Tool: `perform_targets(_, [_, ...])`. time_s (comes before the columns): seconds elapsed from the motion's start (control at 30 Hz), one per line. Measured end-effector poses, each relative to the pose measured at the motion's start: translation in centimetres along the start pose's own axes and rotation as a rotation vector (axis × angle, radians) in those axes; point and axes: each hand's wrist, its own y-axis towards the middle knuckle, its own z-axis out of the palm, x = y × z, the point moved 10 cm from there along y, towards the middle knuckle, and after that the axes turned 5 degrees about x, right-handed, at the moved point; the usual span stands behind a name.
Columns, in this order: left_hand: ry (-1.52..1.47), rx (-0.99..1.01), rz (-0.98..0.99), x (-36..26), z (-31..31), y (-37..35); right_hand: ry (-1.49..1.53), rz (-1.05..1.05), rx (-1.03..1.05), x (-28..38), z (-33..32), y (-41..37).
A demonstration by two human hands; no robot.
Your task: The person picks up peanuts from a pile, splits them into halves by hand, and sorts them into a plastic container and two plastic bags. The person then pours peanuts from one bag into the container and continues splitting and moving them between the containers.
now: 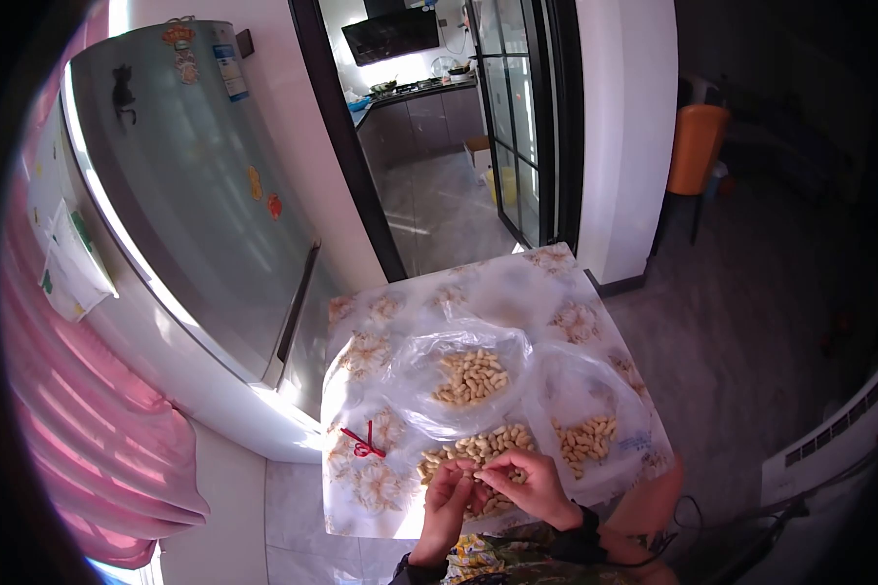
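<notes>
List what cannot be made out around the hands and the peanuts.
Head view only:
- Whatever sits between left hand and right hand: too small to identify, grip unclear.
- Near part of the closest peanut pile: hidden under both hands.
- Blue print on the right bag: too small to read.
- Part of the table near edge: covered by the forearms.
</notes>
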Motion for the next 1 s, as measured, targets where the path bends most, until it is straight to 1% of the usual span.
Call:
perform_targets(0.2, [0.104, -0.002, -0.004, 0.0, 0.1, 0.0, -0.019, 0.065, -0.027, -1.2, -0.4, -0.4])
perform_targets(0.3, [0.084, -0.060, 0.007, 0.2, -0.2, -0.1, 0.014, 0.040, -0.019, -1.2, -0.3, -0.4])
perform_targets(0.63, [0.100, -0.097, 0.044, 0.0, -0.2, 0.2, 0.012, 0.058, 0.001, -1.3, -0.1, -0.3])
perform_targets(0.8, [0.213, -0.097, 0.126, -1.0, 0.4, 0.1, 0.033, 0.058, -0.002, -0.8, -0.1, -0.2])
perform_targets(0.83, [0.213, -0.099, 0.123, -0.8, 0.4, 0.0, 0.014, 0.031, -0.021, -0.7, -0.3, -0.2])
perform_targets(0.9, [0.176, -0.108, 0.198, -1.2, 0.2, -0.4, -0.002, 0.013, -0.036, -0.6, -0.3, -0.4])
perform_targets(0.93, [0.175, -0.114, 0.191, -1.0, 0.2, -0.6, -0.044, -0.025, -0.067, -0.1, -0.6, -0.5])
perform_targets(1.0, [0.218, -0.151, 0.321, -2.4, 0.1, -1.3, -0.127, -0.097, -0.116, 1.4, -0.9, -0.8])
